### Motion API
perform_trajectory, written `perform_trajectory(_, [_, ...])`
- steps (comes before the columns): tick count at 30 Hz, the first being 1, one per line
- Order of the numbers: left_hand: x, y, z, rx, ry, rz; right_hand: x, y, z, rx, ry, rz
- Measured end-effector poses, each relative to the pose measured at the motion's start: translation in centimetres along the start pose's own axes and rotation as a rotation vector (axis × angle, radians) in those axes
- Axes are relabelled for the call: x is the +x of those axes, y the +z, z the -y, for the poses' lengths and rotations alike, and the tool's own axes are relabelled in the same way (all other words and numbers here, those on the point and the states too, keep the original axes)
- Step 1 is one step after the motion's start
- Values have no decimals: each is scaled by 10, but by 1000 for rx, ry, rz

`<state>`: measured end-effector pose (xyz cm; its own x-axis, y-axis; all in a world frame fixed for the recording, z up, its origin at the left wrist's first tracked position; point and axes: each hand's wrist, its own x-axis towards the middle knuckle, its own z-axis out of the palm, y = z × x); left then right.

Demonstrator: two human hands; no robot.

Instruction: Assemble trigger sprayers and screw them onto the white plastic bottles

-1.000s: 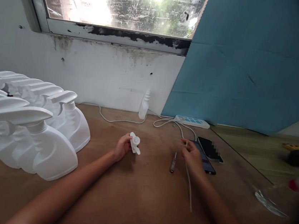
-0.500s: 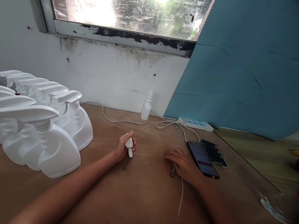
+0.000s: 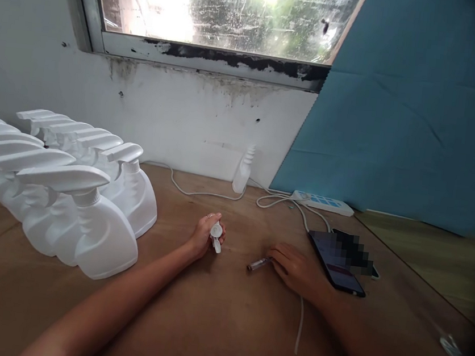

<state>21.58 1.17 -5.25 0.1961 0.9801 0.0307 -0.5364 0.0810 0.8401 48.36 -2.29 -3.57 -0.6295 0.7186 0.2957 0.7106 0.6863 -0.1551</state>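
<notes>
White, smooth plastic fills my left hand: one small spray nozzle, gripped just above the brown tabletop. My right hand pinches one slim metallic pen-like tool lying flat beside two dark phones.

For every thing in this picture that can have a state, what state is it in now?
Left hand: closed, holding the small white plastic spray trigger head.
Right hand: fingers on the thin metal pen-like tool, which lies flat on the brown wooden table.
White plastic spray bottles: upright, trigger heads fitted.
Black smartphone: flat, screen lit.
Small white bottle: upright by the wall.
</notes>
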Motion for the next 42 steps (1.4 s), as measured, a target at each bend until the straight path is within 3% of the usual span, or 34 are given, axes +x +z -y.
perform_trajectory(4, [2,0,2,6,12,-21,21,2,30,99,31,-220])
perform_trajectory(8, [3,-1,5,15,28,-52,52,-10,69,342,144,-438])
perform_trajectory(12, [5,-4,8,48,57,-106,81,-22,98,711,194,-360])
perform_trajectory(14, [6,-5,9,66,74,-132,89,-22,105,787,199,-319])
perform_trajectory(19, [6,-4,10,99,101,-176,92,-11,101,660,250,-416])
perform_trajectory(25, [2,2,6,118,90,-181,89,-4,95,505,150,-441])
perform_trajectory(32, [2,2,6,130,123,-239,85,-9,99,289,-47,-327])
perform_trajectory(37, [3,0,8,126,168,-281,84,-9,97,42,-298,-201])
perform_trajectory(42, [4,-1,7,115,156,-302,86,-1,94,210,-243,-280])
